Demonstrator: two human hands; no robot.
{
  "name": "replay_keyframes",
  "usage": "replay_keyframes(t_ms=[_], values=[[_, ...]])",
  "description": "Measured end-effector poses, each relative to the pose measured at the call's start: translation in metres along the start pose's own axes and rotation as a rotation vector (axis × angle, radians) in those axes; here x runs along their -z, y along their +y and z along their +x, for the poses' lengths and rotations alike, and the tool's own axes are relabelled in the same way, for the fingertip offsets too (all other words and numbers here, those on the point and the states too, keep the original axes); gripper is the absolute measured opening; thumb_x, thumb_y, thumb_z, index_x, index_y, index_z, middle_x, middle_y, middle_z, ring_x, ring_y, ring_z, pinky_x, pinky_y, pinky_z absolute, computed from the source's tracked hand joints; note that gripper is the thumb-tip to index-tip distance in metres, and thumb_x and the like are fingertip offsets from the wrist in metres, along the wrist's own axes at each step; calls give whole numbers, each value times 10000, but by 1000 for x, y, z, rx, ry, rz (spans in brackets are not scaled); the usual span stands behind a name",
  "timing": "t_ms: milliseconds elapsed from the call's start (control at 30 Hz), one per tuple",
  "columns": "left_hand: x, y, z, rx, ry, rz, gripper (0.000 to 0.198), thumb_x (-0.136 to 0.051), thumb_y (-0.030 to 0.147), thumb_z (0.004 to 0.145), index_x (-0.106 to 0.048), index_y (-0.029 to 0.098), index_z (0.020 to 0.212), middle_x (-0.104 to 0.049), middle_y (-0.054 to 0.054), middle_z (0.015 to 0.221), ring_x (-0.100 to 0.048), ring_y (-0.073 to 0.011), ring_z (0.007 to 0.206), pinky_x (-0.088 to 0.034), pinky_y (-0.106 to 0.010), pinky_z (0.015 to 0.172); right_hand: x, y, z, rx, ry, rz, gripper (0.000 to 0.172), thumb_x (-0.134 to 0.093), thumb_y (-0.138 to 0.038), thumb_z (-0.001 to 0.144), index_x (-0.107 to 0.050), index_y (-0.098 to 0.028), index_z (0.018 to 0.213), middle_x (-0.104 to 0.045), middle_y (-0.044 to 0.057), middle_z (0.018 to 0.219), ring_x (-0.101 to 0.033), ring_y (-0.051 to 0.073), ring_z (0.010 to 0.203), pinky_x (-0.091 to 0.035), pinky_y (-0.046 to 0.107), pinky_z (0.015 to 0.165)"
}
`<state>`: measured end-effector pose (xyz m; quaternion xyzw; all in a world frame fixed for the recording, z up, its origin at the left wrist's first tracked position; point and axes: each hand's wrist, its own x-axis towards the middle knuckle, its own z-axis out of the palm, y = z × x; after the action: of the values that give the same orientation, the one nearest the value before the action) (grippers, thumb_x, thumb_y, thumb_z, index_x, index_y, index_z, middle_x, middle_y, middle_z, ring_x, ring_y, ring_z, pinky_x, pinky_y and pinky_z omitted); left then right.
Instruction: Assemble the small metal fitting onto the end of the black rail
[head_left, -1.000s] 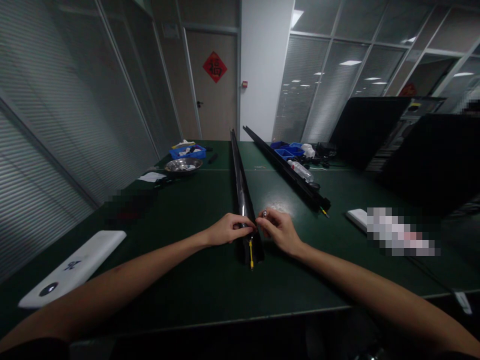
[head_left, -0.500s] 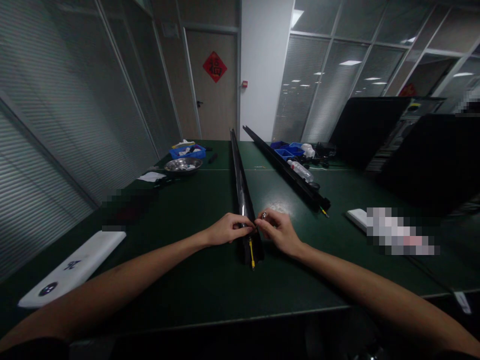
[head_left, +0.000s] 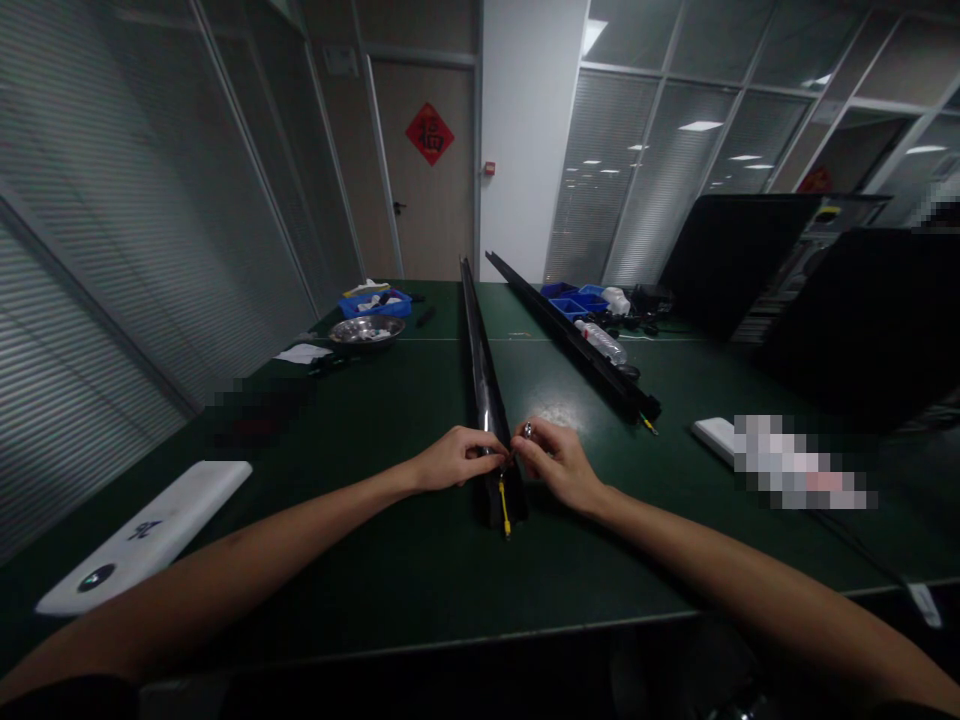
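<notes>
A long black channel [head_left: 480,370] lies lengthwise on the green table [head_left: 360,570], its near end between my hands. From that end a yellow wire [head_left: 505,508] sticks out toward me. My left hand [head_left: 459,458] is closed over the channel's left side, fingertips pinched on something too small to make out. On the right side, my right hand [head_left: 556,460] has its thumb and finger pressed together close to the left fingertips. A small shiny metal piece [head_left: 528,430] shows in the curled fingers of that hand.
A second black channel [head_left: 570,340] lies to the right, near a plastic bottle [head_left: 602,342] and blue bins [head_left: 566,308]. At the back left are a metal bowl [head_left: 367,333] and a blue tray [head_left: 375,304]. A white device [head_left: 146,535] lies left.
The near end of the yellow wire has shifted very slightly. Both hands have stayed in nearly the same place.
</notes>
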<state>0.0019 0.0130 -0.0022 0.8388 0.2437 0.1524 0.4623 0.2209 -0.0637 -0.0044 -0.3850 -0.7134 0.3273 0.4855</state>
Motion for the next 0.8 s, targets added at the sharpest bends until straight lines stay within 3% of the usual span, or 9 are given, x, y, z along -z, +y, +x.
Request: replay_keyframes(t_ms=[800], values=[[-1, 2, -1, -39, 39, 28, 338, -618, 426, 995, -740, 112, 1027, -599, -4, 732, -479, -81, 504, -323, -175, 465, 1, -1, 1, 31, -12, -70, 338, -540, -487, 1058, -626, -197, 906, -540, -27, 685, -516, 138, 579, -398, 263, 575]])
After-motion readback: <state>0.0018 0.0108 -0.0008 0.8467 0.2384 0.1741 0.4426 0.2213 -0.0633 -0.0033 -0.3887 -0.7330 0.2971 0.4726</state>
